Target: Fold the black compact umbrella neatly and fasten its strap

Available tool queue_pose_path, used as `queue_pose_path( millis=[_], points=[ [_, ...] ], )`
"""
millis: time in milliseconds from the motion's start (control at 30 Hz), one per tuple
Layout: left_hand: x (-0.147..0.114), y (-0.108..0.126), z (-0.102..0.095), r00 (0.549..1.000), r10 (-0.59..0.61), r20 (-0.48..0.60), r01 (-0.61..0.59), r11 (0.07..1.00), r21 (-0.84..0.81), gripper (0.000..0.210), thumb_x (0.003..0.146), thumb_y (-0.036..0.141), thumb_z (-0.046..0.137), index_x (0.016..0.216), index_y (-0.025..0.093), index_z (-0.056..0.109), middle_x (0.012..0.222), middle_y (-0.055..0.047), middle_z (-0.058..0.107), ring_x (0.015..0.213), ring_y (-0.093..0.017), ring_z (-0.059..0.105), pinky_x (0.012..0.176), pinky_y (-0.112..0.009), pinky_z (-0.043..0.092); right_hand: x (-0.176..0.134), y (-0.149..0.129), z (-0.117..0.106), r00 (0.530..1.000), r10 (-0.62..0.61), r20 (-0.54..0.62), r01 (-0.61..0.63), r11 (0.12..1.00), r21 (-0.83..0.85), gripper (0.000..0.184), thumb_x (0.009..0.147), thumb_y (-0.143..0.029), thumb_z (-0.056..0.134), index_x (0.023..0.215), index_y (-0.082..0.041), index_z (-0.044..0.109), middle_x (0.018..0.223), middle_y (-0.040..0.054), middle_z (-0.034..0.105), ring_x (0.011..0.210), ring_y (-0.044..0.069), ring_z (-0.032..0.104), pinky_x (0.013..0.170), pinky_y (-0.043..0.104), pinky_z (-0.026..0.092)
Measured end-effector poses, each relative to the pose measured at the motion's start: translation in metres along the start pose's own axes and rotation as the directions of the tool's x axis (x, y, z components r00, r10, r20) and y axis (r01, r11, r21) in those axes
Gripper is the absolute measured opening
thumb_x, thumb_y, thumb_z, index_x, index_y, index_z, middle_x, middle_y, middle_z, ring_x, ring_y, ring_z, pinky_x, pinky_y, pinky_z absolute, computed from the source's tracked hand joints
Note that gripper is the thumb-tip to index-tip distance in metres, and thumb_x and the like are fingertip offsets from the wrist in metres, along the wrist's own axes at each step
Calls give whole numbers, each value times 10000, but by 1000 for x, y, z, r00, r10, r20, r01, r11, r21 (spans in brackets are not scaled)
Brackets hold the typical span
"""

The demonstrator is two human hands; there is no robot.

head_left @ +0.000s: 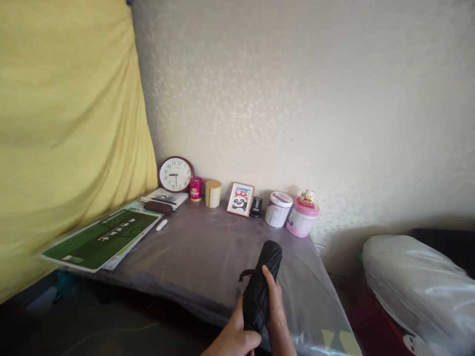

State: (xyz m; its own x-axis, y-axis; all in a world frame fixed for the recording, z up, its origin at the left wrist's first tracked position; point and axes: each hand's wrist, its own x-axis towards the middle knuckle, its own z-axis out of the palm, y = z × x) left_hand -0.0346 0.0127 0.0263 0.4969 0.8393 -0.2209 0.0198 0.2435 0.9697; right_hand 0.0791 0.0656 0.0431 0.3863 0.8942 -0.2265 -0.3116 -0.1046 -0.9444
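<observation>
A folded black umbrella is held tilted above the near part of the table, its top end pointing away from me. My left hand is closed around its lower end. Along its right side my right hand grips it higher up, thumb on the black cloth. A loose strap sticks out to the left of the umbrella. Parts of both hands' fingers are hidden behind it.
On the plastic-covered table stand a clock, a pink can, a yellow-lidded canister, a panda picture frame, a white tub and a pink tub. Green booklets lie left; a white bag is right.
</observation>
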Motion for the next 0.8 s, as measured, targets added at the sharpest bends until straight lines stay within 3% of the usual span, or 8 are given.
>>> queue_pose_path(
  millis=[100, 167, 233, 300, 433, 567, 667, 800],
  points=[
    [5, -13, 2, 973, 156, -168, -94, 940, 326, 886, 586, 83, 507, 1373, 215, 121, 1114, -104, 547, 802, -179, 604, 761, -317, 467, -2, -2, 3, 1000, 16, 21, -15, 998, -57, 560, 607, -520, 693, 992, -122, 615, 714, 17, 671, 656, 198, 626, 589, 282, 509],
    [6, -17, 2, 943, 244, -226, -106, 865, 491, 927, 559, 64, 531, 1381, 179, 119, 1307, -159, 410, 1089, -256, 512, 944, -352, 376, -5, -3, 4, 1000, 9, -1, -9, 998, -59, 557, 596, -512, 703, 989, -129, 610, 694, 7, 662, 637, 192, 619, 572, 276, 504],
    [5, -13, 0, 956, 213, -202, -106, 893, 438, 949, 570, 86, 544, 1389, 196, 76, 1315, -155, 403, 1044, -257, 545, 911, -364, 406, -6, -3, 3, 1000, 29, 3, -29, 999, -42, 542, 589, -515, 705, 961, -130, 620, 658, 1, 651, 605, 190, 613, 547, 275, 498],
    [1, -2, -3, 991, 106, -86, -88, 978, 187, 929, 617, 140, 540, 1384, 246, 27, 1133, -100, 542, 710, -168, 618, 692, -330, 490, -5, -3, 2, 996, 76, 38, -76, 997, -11, 533, 594, -545, 685, 906, -116, 633, 606, 7, 636, 558, 195, 604, 515, 288, 491],
    [-1, 12, -3, 992, -35, 125, 41, 998, -47, 836, 655, 168, 500, 1370, 255, 74, 748, 37, 569, 385, -70, 457, 469, -252, 440, -2, 0, 0, 988, 118, 100, -123, 991, 44, 549, 614, -583, 649, 867, -96, 639, 597, 27, 638, 545, 204, 609, 514, 305, 498],
    [5, -5, -1, 981, 134, -137, -75, 925, 373, 909, 640, 99, 496, 1400, 222, 14, 1201, -127, 516, 794, -187, 621, 776, -346, 482, -1, 3, 3, 997, 28, 71, -30, 999, 15, 535, 608, -519, 690, 964, -125, 623, 703, 17, 675, 649, 198, 640, 607, 281, 520],
    [5, -11, -2, 952, 241, -191, -76, 787, 613, 978, 602, 46, 513, 1408, 190, -22, 1437, -154, 256, 1179, -260, 461, 973, -332, 368, -2, 5, 5, 999, 13, 36, -13, 1000, -20, 514, 599, -499, 703, 969, -152, 618, 723, 3, 681, 678, 201, 648, 613, 274, 523],
    [-6, 14, -7, 986, 128, -111, -85, 939, 333, 1034, 659, 171, 591, 1383, 234, -144, 1313, -137, 449, 956, -210, 607, 816, -323, 486, -3, 5, 6, 995, 84, 46, -85, 996, 15, 521, 606, -508, 694, 961, -134, 617, 660, 6, 668, 640, 215, 647, 580, 294, 522]
  ],
)
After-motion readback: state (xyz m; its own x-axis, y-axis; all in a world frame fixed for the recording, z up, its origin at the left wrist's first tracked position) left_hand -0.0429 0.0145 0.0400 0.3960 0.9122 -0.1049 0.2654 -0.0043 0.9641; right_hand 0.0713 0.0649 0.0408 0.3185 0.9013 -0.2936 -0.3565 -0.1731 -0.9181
